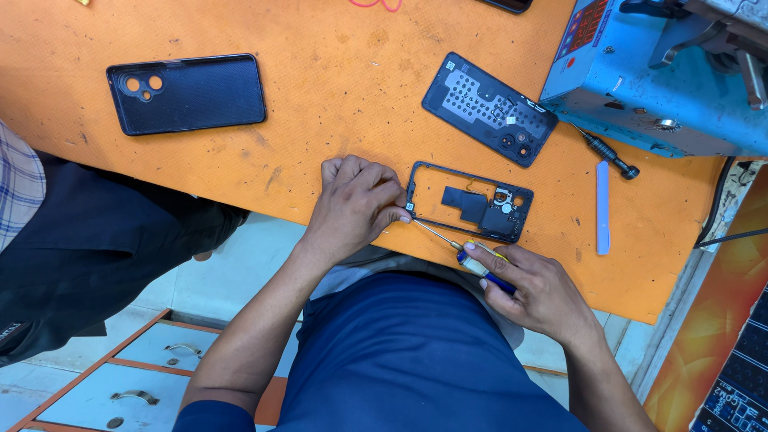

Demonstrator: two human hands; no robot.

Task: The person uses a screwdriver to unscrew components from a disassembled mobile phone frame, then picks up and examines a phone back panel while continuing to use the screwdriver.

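Orange mat (336,56) covers the bench where the person works. Their left hand (356,204) is curled into a loose fist, knuckles up, thumb and forefinger pinching the near left corner of a dark phone frame (468,202) lying flat by the bench edge. The right hand (536,292) comes in from below, wrist bent, fingers closed around the blue-and-yellow handle of a small screwdriver (464,254), whose thin shaft slants up to that same corner. A black phone case (188,92) lies well apart to the left, an inner cover plate (488,108) beyond the frame.
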